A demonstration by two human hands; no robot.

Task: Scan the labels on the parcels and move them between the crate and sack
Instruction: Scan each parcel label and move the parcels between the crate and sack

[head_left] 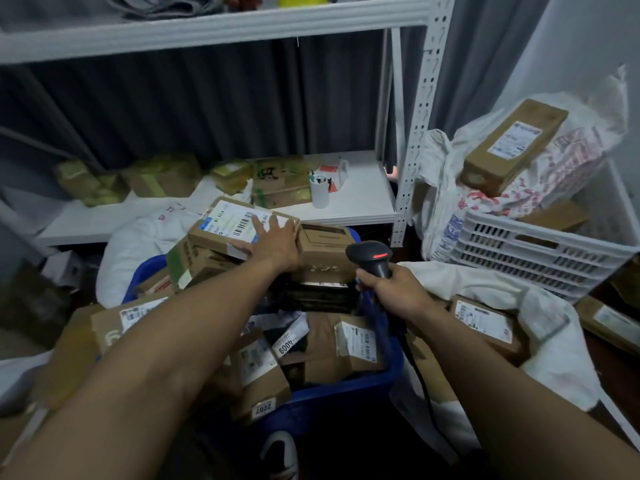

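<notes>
Parcels (258, 372) crowd the blue crate (346, 400) that fills the middle of my feed down to 6 o'clock. A white sack (540, 341) lies open at 4 o'clock with one labelled parcel (485, 323) inside. At the heap's 12 o'clock edge I see the left hand (273, 242), fingers spread flat, resting on the topmost labelled box (235, 226). At 1 o'clock the right hand (394, 289) grips a black scanner (372, 259), its red light glowing.

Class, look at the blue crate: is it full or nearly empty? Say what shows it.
Full. The blue crate is heaped with cardboard parcels, piled well above its rim.
</notes>
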